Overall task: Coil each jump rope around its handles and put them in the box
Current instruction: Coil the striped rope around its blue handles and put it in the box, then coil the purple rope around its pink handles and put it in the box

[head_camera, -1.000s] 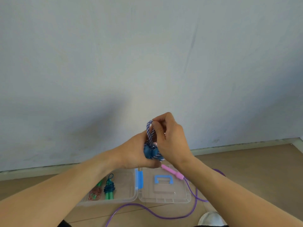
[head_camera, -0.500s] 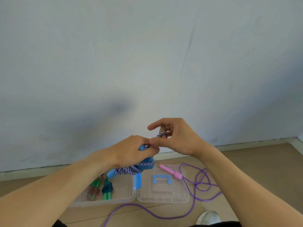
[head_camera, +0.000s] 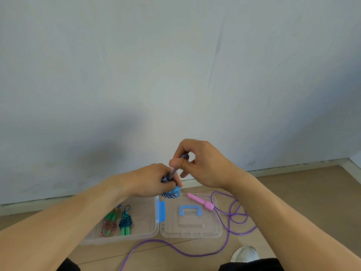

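- At frame centre, the left hand (head_camera: 150,180) is gripping the blue rope (head_camera: 172,192) bundle.
- The right hand (head_camera: 203,163) is pinching its loose end, above the open box (head_camera: 136,234) on the floor, lower centre.

Even, soft daylight, moderately bright. Diffuse grey shadow on wall (head_camera: 121,149), left of hands (head_camera: 197,165). No glare except faint sheen on lid (head_camera: 211,229). Slight softness overall; motion blur at rope (head_camera: 173,172). Wide-angle bending at skirting (head_camera: 293,166), right edge.
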